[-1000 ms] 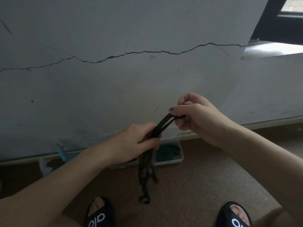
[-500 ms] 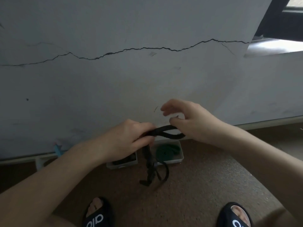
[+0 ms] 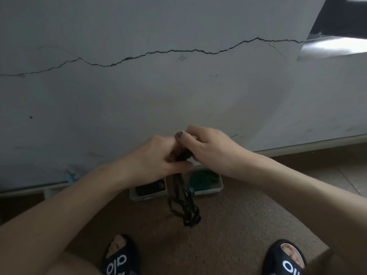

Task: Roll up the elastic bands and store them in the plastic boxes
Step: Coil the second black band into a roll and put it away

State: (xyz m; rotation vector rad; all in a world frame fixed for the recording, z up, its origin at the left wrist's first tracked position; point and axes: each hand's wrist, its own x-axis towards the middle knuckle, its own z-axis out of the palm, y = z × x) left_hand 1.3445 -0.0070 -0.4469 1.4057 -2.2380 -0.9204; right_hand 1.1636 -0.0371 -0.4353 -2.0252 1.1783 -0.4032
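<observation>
A cracked grey wall (image 3: 178, 92) rises behind two plastic boxes (image 3: 206, 187) on the floor. Above them, left hand (image 3: 156, 161) and right hand (image 3: 208, 147) meet, fingers pinching the black elastic band (image 3: 183, 203), its tangled tail dangling.

Counted items on and above the floor
Two plastic boxes (image 3: 148, 190) (image 3: 206, 181), one black elastic band (image 3: 183, 203), two hands (image 3: 158, 161) (image 3: 208, 147) and two sandals (image 3: 119, 259) (image 3: 286, 259) are seen.
</observation>
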